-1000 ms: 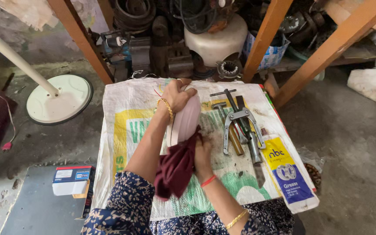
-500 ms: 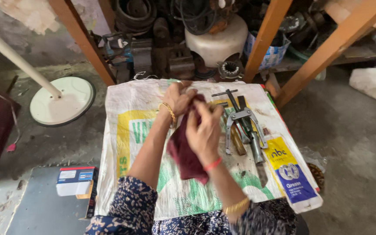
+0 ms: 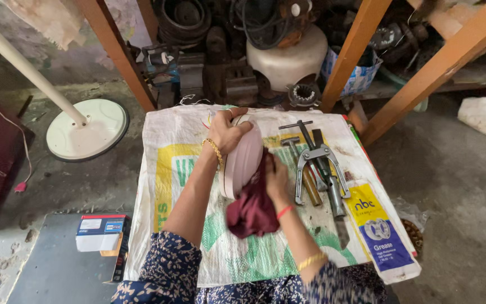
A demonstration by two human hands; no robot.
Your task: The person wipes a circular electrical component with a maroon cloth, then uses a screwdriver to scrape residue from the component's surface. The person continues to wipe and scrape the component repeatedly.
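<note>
— On a woven sack (image 3: 187, 169) spread over a low work surface, what is being handled?

— A pale pink round cover (image 3: 243, 160), held on edge near the sack's middle. The left hand (image 3: 227, 132) curls over its upper rim, fingers closed around it. The right hand (image 3: 275, 179) presses a dark maroon cloth (image 3: 252, 208) against the cover's lower right side; the hand looks closed on the cloth, though folds hide the fingertips.

— What lies beside it?

— Just right of the hands, metal tools rest on the sack: a gear puller (image 3: 316, 157) with its arms spread, and what may be a hammer and a chisel under it. A blue-and-yellow pouch (image 3: 378, 225) sits at the sack's right edge.

— And farther out?

— Orange-painted frame legs (image 3: 355, 50) rise behind, with dark machine parts and a cream-coloured housing (image 3: 288, 56) stacked between them. A white pole on a round base (image 3: 88, 128) stands on the concrete floor to the left, and a small box (image 3: 99, 233) lies near the person's patterned sleeve.
</note>
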